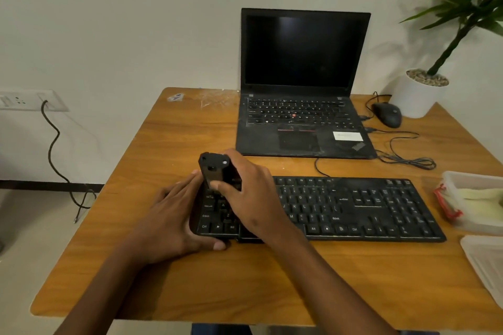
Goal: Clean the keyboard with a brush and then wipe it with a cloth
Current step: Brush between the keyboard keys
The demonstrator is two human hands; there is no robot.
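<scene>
Both hands low: left (174,215) flat, right (250,193) curled.

One head-worn view looks forward and down, close over the wooden table (190,280) toward the wall

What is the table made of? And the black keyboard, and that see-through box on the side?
Table: looks like wood or a wood-look top, orange-brown with grain lines and a smooth sheen. Keyboard: probably hard plastic, matte black with printed white letters. Box: seems thin clear plastic, since you can see pale things inside.
</scene>
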